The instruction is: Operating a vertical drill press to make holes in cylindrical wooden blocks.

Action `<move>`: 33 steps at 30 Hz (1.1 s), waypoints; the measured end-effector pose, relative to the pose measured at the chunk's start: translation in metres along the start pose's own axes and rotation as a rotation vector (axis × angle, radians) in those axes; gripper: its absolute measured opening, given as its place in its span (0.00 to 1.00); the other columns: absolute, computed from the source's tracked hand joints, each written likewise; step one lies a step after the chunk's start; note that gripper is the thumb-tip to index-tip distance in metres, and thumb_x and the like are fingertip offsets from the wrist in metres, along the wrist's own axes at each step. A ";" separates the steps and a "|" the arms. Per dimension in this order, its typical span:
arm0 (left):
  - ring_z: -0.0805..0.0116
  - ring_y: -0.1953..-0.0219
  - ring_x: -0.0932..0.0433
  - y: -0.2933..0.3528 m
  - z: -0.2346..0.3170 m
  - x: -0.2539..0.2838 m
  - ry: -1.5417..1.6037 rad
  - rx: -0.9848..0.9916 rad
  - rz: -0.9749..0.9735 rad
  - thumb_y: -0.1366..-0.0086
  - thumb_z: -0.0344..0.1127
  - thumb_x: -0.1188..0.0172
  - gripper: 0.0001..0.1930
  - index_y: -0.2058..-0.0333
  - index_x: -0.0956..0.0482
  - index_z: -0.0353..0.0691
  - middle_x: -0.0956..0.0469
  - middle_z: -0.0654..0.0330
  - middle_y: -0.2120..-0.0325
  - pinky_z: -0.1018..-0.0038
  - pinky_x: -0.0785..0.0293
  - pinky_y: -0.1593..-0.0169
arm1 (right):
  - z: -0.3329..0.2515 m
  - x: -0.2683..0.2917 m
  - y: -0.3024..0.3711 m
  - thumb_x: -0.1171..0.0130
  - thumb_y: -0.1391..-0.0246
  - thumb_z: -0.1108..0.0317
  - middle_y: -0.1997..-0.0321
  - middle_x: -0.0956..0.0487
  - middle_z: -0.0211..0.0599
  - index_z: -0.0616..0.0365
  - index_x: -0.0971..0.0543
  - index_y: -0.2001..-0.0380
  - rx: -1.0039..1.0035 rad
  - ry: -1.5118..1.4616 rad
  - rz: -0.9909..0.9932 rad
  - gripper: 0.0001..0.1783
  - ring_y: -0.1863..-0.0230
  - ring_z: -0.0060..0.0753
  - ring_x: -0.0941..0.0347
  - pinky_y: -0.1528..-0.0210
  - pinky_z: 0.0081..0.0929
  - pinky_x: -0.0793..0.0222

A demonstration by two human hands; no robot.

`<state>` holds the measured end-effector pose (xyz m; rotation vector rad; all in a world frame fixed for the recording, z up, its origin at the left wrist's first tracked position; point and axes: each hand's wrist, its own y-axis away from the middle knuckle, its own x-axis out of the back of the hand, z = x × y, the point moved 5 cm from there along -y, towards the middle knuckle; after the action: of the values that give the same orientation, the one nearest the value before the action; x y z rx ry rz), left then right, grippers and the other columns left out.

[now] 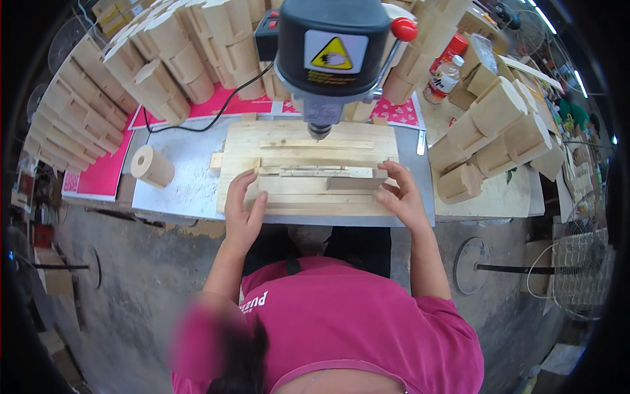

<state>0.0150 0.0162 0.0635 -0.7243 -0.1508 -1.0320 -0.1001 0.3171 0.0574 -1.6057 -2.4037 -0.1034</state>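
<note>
A pale wooden board [308,134] with raised strips lies on the bench beneath the drill press [331,79]. Its chuck [319,131] points down above the board's far part. Along the middle strips, at their right end, stands a flat grey-brown wooden piece [357,182]. My right hand [405,200] has thumb and fingers bent around that piece's right end. At the left end of the strips, my left hand [244,213] rests on the board with thumb and forefinger apart, nothing visibly held between them.
Joined wooden cylinders [180,52] stand stacked at the back left; more cylinders [495,131] lie at the right. One short drilled cylinder [152,166] stands left of the board. A black cable [223,108] crosses the bench. A bottle [444,80] stands at back right, near the red-knobbed lever [403,29].
</note>
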 end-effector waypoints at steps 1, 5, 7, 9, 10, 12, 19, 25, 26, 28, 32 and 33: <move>0.54 0.50 0.31 -0.002 0.003 -0.003 0.032 -0.019 -0.022 0.45 0.27 0.44 0.18 0.55 0.31 0.32 0.30 0.47 0.54 0.67 0.37 0.47 | 0.002 -0.007 0.004 0.33 0.59 0.65 0.47 0.32 0.36 0.55 0.33 0.49 -0.005 -0.005 -0.017 0.32 0.45 0.30 0.37 0.46 0.32 0.37; 0.52 0.50 0.31 -0.005 0.004 -0.008 -0.003 -0.024 -0.020 0.47 0.29 0.41 0.18 0.56 0.30 0.34 0.30 0.47 0.53 0.67 0.36 0.47 | 0.005 -0.024 0.000 0.33 0.59 0.69 0.46 0.33 0.33 0.54 0.36 0.45 0.052 0.002 -0.007 0.36 0.45 0.29 0.38 0.49 0.28 0.37; 0.49 0.50 0.32 -0.006 0.002 -0.006 -0.076 -0.087 -0.040 0.50 0.32 0.37 0.22 0.56 0.30 0.34 0.31 0.47 0.53 0.65 0.36 0.47 | 0.019 -0.027 -0.007 0.36 0.55 0.74 0.52 0.28 0.33 0.56 0.34 0.49 -0.054 -0.231 -0.037 0.29 0.52 0.25 0.33 0.53 0.22 0.35; 0.51 0.48 0.33 -0.004 0.005 -0.013 -0.161 -0.143 -0.251 0.53 0.36 0.34 0.26 0.54 0.31 0.36 0.32 0.50 0.50 0.66 0.38 0.44 | 0.030 -0.028 -0.012 0.38 0.54 0.76 0.56 0.27 0.32 0.58 0.33 0.52 -0.040 -0.166 -0.008 0.25 0.55 0.22 0.32 0.55 0.20 0.35; 0.51 0.48 0.33 -0.001 0.001 -0.012 -0.164 -0.146 -0.248 0.53 0.36 0.34 0.26 0.54 0.31 0.36 0.32 0.50 0.50 0.66 0.38 0.44 | 0.036 -0.027 -0.014 0.40 0.53 0.78 0.60 0.25 0.31 0.59 0.32 0.54 -0.026 -0.100 0.032 0.21 0.58 0.20 0.30 0.57 0.18 0.35; 0.51 0.48 0.32 0.007 -0.008 -0.022 -0.288 -0.250 -0.359 0.56 0.40 0.31 0.31 0.53 0.31 0.36 0.31 0.50 0.51 0.65 0.38 0.45 | 0.045 -0.027 -0.015 0.40 0.53 0.79 0.62 0.24 0.30 0.59 0.31 0.56 -0.013 -0.119 0.034 0.19 0.59 0.19 0.30 0.57 0.18 0.35; 0.47 0.49 0.33 0.001 -0.003 -0.024 -0.026 0.016 -0.195 0.59 0.40 0.29 0.35 0.53 0.33 0.34 0.30 0.48 0.53 0.61 0.38 0.45 | 0.046 -0.028 -0.012 0.40 0.54 0.80 0.64 0.24 0.26 0.59 0.30 0.59 -0.037 -0.106 -0.018 0.17 0.62 0.15 0.30 0.59 0.17 0.34; 0.47 0.45 0.36 0.010 0.004 -0.038 -0.210 -0.209 -0.328 0.63 0.41 0.28 0.33 0.57 0.29 0.35 0.30 0.50 0.52 0.60 0.38 0.44 | 0.048 -0.026 -0.016 0.41 0.52 0.78 0.64 0.24 0.27 0.59 0.30 0.59 -0.044 -0.078 -0.053 0.16 0.62 0.15 0.31 0.61 0.17 0.34; 0.47 0.45 0.36 0.012 0.003 -0.038 -0.212 -0.199 -0.328 0.63 0.41 0.28 0.33 0.57 0.29 0.35 0.30 0.50 0.52 0.60 0.38 0.44 | 0.048 -0.026 -0.017 0.41 0.52 0.78 0.64 0.24 0.27 0.59 0.30 0.59 -0.051 -0.079 -0.061 0.16 0.62 0.15 0.31 0.61 0.17 0.34; 0.48 0.45 0.35 0.012 -0.001 -0.037 -0.218 -0.171 -0.303 0.63 0.38 0.29 0.29 0.59 0.27 0.36 0.29 0.51 0.53 0.60 0.37 0.44 | 0.049 -0.022 -0.027 0.41 0.52 0.79 0.62 0.24 0.28 0.59 0.30 0.57 -0.095 0.001 0.018 0.17 0.61 0.16 0.30 0.60 0.17 0.34; 0.51 0.50 0.30 0.009 -0.003 -0.030 -0.181 -0.244 -0.264 0.59 0.32 0.31 0.23 0.61 0.26 0.35 0.26 0.53 0.57 0.62 0.33 0.48 | 0.048 -0.021 -0.023 0.39 0.53 0.77 0.68 0.24 0.27 0.60 0.30 0.58 -0.008 -0.095 0.032 0.18 0.66 0.16 0.31 0.65 0.18 0.34; 0.51 0.50 0.30 0.009 -0.005 -0.027 -0.192 -0.215 -0.259 0.59 0.32 0.31 0.23 0.61 0.26 0.35 0.26 0.53 0.57 0.62 0.33 0.48 | 0.050 -0.015 -0.021 0.39 0.53 0.78 0.67 0.24 0.28 0.60 0.30 0.57 -0.017 -0.102 0.030 0.18 0.66 0.17 0.31 0.65 0.18 0.33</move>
<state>0.0073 0.0358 0.0439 -1.0193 -0.3091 -1.2367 -0.1227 0.3052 0.0068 -1.6935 -2.4591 -0.0373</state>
